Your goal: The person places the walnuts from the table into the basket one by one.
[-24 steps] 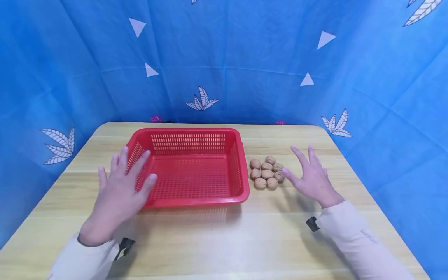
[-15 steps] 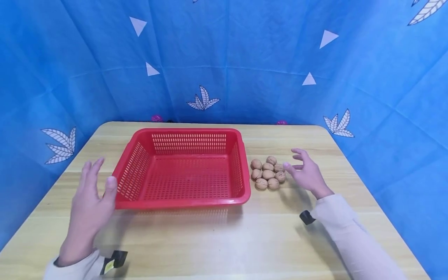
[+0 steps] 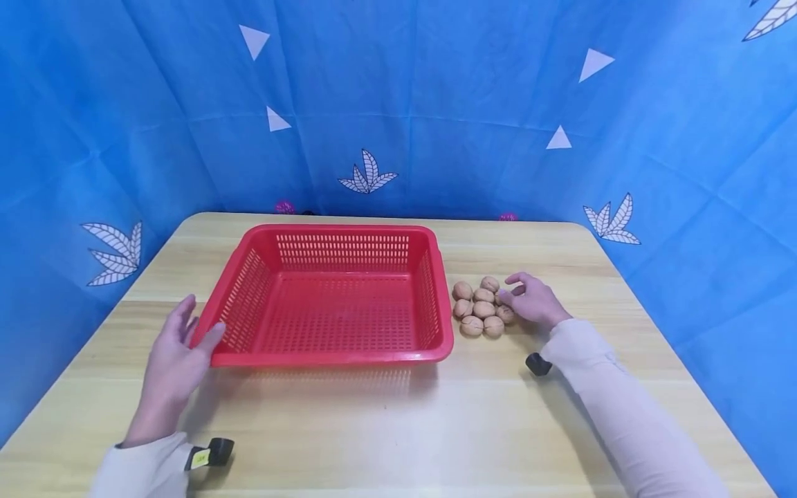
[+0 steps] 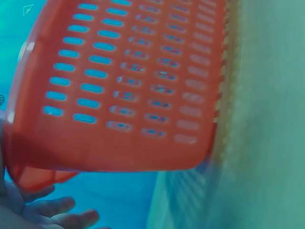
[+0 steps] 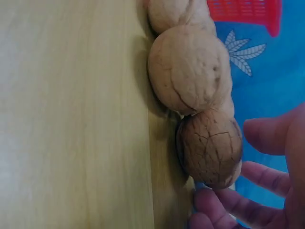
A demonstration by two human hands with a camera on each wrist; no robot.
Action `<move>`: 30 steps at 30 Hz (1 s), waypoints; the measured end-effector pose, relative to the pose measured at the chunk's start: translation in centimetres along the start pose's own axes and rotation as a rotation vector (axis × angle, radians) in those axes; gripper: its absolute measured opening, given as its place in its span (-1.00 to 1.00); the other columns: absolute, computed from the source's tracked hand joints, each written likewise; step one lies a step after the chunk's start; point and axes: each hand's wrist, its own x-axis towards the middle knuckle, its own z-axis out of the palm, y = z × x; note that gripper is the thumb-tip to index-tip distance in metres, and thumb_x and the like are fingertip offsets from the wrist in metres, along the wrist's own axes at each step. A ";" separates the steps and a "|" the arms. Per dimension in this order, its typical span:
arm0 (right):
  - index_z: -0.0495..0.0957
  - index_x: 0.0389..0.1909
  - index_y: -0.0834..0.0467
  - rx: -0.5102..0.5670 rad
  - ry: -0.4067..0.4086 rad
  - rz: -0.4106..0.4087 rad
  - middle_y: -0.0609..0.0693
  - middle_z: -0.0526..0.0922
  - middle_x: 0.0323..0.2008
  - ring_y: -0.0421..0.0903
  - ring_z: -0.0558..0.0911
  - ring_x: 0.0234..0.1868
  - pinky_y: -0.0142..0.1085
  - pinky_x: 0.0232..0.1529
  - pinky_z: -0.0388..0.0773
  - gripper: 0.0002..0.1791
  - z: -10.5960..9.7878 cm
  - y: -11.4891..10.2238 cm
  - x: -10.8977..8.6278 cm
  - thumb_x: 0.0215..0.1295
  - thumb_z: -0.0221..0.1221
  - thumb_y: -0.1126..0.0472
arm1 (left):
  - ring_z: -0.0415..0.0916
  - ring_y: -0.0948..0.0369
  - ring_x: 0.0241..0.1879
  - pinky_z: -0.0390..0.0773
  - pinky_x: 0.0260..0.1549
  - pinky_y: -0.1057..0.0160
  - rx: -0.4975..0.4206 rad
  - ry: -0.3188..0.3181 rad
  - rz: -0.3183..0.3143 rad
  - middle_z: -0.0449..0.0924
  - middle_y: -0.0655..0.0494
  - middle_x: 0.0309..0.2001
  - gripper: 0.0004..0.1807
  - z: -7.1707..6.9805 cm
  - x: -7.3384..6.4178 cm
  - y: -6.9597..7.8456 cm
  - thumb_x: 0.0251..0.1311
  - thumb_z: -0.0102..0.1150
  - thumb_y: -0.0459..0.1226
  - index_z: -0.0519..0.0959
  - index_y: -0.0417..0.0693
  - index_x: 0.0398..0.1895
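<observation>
The basket [image 3: 342,311] stands upright on the table [image 3: 386,436]; walnuts [image 3: 483,309] lie clustered just beside its right wall; the left hand [image 3: 176,363] is at the basket's near left corner, thumb and fingers parted, contact undeterminable; the right hand [image 3: 534,301] is at the cluster's right edge, fingers loosely spread.

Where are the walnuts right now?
In the head view, the walnuts lie clustered on the table, just right of the red basket, with the right hand at the cluster's right edge.
</observation>
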 end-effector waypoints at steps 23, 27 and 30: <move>0.48 0.07 0.28 0.002 -0.009 -0.028 0.30 0.57 -0.02 0.21 0.53 -0.01 0.03 0.02 0.45 -0.57 -0.6 -0.6 0.6 0.35 0.13 0.05 | 0.26 -0.18 0.23 0.58 -0.22 0.42 -0.121 -0.108 0.008 0.02 -0.30 0.42 -0.20 0.1 0.5 -0.6 0.40 -0.16 -0.39 -0.28 0.09 0.57; 0.46 0.09 0.30 0.015 -0.007 -0.052 0.31 0.56 -0.04 0.19 0.53 -0.03 -0.01 -0.05 0.49 -0.57 -1.4 -1.3 0.5 0.37 0.10 0.07 | 0.28 -0.16 0.22 0.60 -0.23 0.39 -0.130 -0.098 0.011 0.03 -0.29 0.42 -0.20 0.2 0.7 -0.5 0.40 -0.14 -0.39 -0.26 0.09 0.57; 0.46 0.08 0.30 0.026 -0.008 -0.063 0.29 0.56 -0.06 0.18 0.56 -0.07 -0.08 -0.11 0.52 -0.58 -1.8 -1.9 0.4 0.37 0.11 0.08 | 0.31 -0.12 0.19 0.60 -0.22 0.38 -0.133 -0.088 0.011 0.04 -0.29 0.41 -0.20 0.2 0.8 -0.5 0.39 -0.14 -0.41 -0.25 0.08 0.57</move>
